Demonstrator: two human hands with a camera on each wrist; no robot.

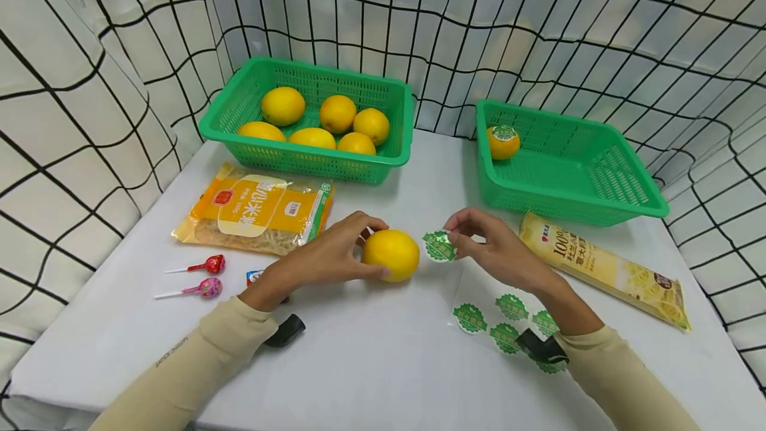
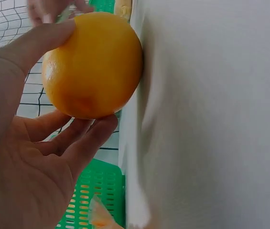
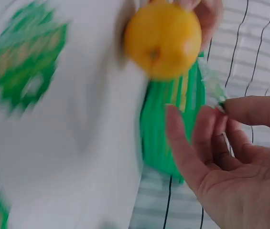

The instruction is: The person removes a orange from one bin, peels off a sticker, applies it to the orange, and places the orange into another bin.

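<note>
- The left hand (image 1: 326, 259) is holding a lemon (image 1: 391, 255) steady on the table (image 1: 383, 351), thumb on one side and fingers curled round the other; the left wrist view shows the lemon (image 2: 92, 64) resting against the cloth.
- The right hand (image 1: 497, 249) is pinching a green sticker (image 1: 439, 246) between thumb and fingertips, just beside the lemon but not yet touching it.
- The sticker is not yet on this lemon, so I judge this fruit to be mid-step.
- One labelled lemon (image 1: 503, 142) is lying in the right basket (image 1: 628, 201), which suggests only a single fruit is finished.
- Six bare lemons are sitting in the left basket (image 1: 269, 151), so most of the work seems to be waiting.
- The sticker sheet (image 1: 505, 328) near the right wrist is showing several stickers left; its far corner is hidden under the wrist strap.
- Two noodle packets and two lollipops (image 1: 200, 277) are lying on the table, well apart from the hands.
</note>
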